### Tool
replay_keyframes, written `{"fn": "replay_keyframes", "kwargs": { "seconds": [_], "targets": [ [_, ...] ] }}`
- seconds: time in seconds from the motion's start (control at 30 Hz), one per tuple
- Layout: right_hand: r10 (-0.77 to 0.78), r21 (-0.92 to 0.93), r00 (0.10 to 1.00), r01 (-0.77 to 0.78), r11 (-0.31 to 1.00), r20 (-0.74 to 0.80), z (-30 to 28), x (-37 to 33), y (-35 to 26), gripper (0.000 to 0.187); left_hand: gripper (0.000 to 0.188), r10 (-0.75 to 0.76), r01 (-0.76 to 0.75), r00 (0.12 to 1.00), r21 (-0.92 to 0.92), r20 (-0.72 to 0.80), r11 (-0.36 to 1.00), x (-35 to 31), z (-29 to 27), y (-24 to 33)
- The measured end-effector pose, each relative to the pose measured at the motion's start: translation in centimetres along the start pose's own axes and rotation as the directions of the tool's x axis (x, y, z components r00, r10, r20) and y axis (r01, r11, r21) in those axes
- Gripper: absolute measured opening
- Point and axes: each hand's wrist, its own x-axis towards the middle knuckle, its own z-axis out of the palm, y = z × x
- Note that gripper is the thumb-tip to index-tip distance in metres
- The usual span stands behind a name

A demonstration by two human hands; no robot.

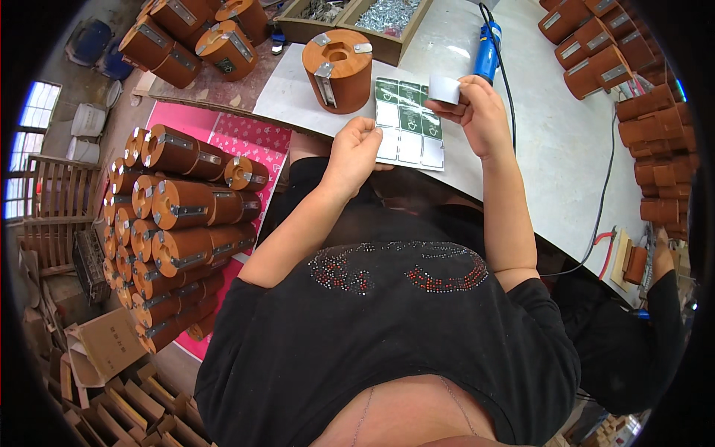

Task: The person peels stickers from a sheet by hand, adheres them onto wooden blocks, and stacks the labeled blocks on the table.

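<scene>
My left hand (351,155) is closed on the lower left edge of a sheet of labels (415,123), green with white line drawings. Several spaces on the sheet are bare white. Pinched in my right hand (480,115) is a single label (445,89), curled, its white side showing, just off the sheet's upper right corner. Beyond my left hand, a brown wooden cylinder (354,83) stands upright on the table, with a hole in its top and metal clips on its top and side.
Wooden trays of small metal parts (383,16) sit at the back. A blue corded tool (488,51) lies right of my right hand, its black cable (511,112) crossing the white table (558,141). Stacked cylinders (179,201) rise at left, more at right (655,134). Another person's arm (661,257) shows at right.
</scene>
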Motion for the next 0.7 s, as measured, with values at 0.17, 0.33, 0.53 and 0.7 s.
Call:
{"fn": "replay_keyframes", "kwargs": {
  "seconds": [0.17, 0.33, 0.53, 0.7],
  "targets": [
    [-0.291, -0.370, 0.955, 0.248, 0.895, -0.063, 1.4, -1.7, 0.2, 0.011, 0.026, 0.379, -0.273, 0.923, 0.800, 0.062, 0.534, -1.7, -0.7, 2.5],
    [-0.685, -0.676, 0.605, 0.703, 0.221, 0.406, 4.6, -3.8, 2.8, 0.023, 0.029, 0.338, -0.377, 0.926, 0.395, 0.167, 0.838, -2.4, -0.7, 4.2],
    [-0.502, -0.498, 0.806, 0.590, 0.635, 0.314, 5.0, -4.8, 2.8, 0.029, 0.012, 0.384, -0.395, 0.919, 0.232, 0.094, 0.889, -2.0, -1.1, 2.8],
    [-0.250, -0.143, 0.952, 0.276, 0.950, 0.179, 4.8, -3.7, 3.2, 0.011, 0.011, 0.452, -0.511, 0.860, 0.396, 0.238, 0.763, -2.5, -1.2, 3.3]
  ]
}}
